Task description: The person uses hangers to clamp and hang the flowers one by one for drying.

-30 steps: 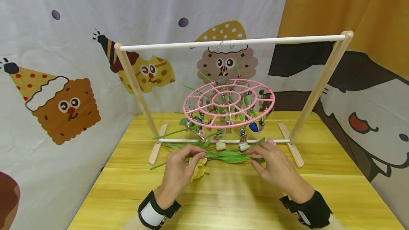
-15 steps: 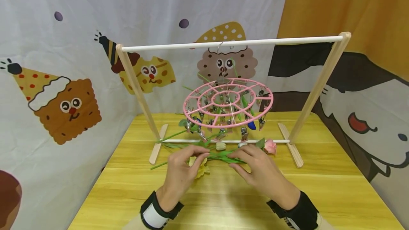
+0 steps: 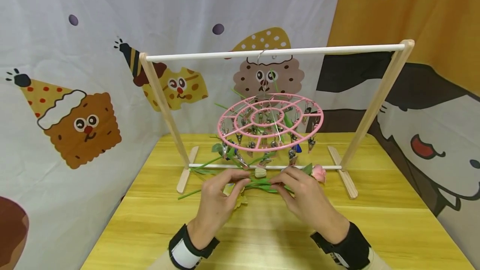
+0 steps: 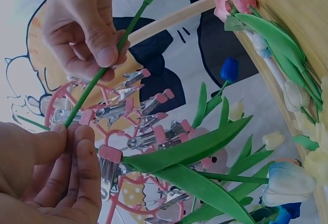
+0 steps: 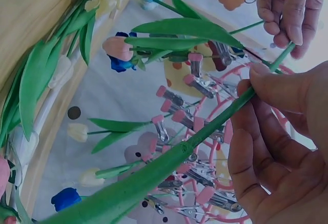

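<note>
Both hands hold one green flower stem (image 5: 230, 111), spread between them in front of the round hanger. My left hand (image 3: 221, 199) pinches it between thumb and fingers near its thin end. Further along, my right hand (image 3: 309, 199) pinches the same stem, with a long green leaf beyond its fingers in the right wrist view. This flower's bloom does not show. Above the hands hangs a pink round clip hanger (image 3: 270, 149) with metal clips. A white-blue tulip (image 4: 291, 183) and a pink tulip (image 5: 118, 48) hang among its clips, heads down.
A wooden stand with a white top bar (image 3: 210, 56) carries the hanger. On the table (image 3: 262, 236) lie a pink rose (image 3: 319, 173), a yellow flower (image 3: 241, 200) behind the left hand, and a white tulip (image 3: 260, 173). Printed cloth (image 3: 187, 20) stands behind.
My right hand has moved left, closer to the left hand, along the green stem and leaves. The pink rose, partly covered before, now shows to its right. My left hand stays nearly in place.
</note>
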Action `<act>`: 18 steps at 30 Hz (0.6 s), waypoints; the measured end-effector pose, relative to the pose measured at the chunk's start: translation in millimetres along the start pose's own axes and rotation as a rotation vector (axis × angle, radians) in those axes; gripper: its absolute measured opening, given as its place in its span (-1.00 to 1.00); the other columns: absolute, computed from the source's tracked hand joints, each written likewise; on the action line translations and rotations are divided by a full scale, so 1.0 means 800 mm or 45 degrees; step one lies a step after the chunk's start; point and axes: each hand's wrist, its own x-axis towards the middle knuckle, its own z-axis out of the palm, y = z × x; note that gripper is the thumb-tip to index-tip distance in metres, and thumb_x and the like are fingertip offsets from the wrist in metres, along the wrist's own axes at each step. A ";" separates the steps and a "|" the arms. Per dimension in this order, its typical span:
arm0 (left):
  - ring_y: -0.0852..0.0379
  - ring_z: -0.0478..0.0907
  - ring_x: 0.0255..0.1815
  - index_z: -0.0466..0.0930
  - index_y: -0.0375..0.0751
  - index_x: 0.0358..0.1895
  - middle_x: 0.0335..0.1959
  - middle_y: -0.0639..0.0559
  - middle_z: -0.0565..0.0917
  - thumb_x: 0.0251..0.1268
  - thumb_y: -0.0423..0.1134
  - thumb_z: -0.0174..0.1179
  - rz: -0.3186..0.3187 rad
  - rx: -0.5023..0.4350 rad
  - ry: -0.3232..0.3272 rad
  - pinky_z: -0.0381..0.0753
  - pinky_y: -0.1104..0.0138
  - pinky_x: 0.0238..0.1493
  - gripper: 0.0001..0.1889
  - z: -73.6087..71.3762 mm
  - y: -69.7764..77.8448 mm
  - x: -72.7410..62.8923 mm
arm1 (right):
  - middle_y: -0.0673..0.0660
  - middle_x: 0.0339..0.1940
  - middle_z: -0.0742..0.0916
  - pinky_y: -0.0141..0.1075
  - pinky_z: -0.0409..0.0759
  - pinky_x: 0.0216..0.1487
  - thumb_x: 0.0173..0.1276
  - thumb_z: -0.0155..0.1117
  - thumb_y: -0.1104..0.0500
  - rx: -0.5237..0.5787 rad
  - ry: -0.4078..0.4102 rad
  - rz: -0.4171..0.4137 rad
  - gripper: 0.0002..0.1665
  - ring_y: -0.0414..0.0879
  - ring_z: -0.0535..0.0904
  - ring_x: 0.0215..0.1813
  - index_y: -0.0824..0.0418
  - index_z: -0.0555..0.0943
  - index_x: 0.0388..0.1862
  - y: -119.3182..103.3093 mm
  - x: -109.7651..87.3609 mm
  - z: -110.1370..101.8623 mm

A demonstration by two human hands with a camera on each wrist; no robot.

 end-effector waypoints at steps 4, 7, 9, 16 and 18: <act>0.11 0.93 -0.12 0.74 -0.23 0.32 -0.07 -0.04 0.94 0.61 -0.45 0.48 -0.049 -0.044 -0.019 0.93 0.38 -0.05 -0.66 0.009 0.003 -0.001 | -0.03 -0.14 0.84 -0.56 0.64 -0.16 0.23 0.79 0.46 0.017 0.035 0.030 -0.55 -0.23 0.75 -0.21 0.08 0.85 -0.02 0.001 -0.001 -0.007; 0.11 0.92 -0.09 0.74 -0.27 0.29 -0.05 -0.05 0.93 0.68 -0.43 0.42 -0.082 -0.073 -0.067 0.92 0.40 -0.02 -0.74 0.020 0.008 -0.002 | -0.02 -0.13 0.84 -0.57 0.56 -0.19 0.26 0.76 0.50 0.040 0.068 0.062 -0.56 -0.26 0.70 -0.25 0.10 0.85 -0.01 0.003 -0.004 -0.014; 0.13 0.93 -0.11 0.77 -0.26 0.26 -0.04 -0.05 0.94 0.71 -0.39 0.41 -0.076 -0.044 -0.097 0.91 0.44 -0.02 -0.78 0.027 0.012 -0.001 | -0.01 -0.11 0.85 -0.56 0.49 -0.18 0.27 0.75 0.50 0.049 0.088 0.081 -0.56 -0.27 0.67 -0.26 0.11 0.85 0.00 0.003 -0.007 -0.019; 0.10 0.98 -0.08 0.78 -0.41 0.41 0.15 -0.21 0.96 0.75 -0.31 0.41 -0.112 0.017 -0.124 0.92 0.45 -0.01 -0.64 0.042 0.023 0.005 | 0.05 -0.12 0.85 -0.59 0.66 -0.08 0.81 0.37 0.03 0.100 0.171 0.050 -0.73 -0.17 0.77 -0.21 0.20 0.83 0.02 0.003 -0.001 -0.029; 0.05 0.99 -0.02 0.73 -0.44 0.47 0.26 -0.25 0.92 0.75 -0.30 0.41 -0.139 -0.002 -0.137 0.95 0.37 0.02 -0.59 0.044 0.025 0.007 | 0.06 -0.14 0.84 -0.60 0.72 -0.07 0.85 0.27 -0.05 0.122 0.198 0.025 -0.61 -0.16 0.79 -0.22 0.23 0.82 0.02 0.002 0.005 -0.031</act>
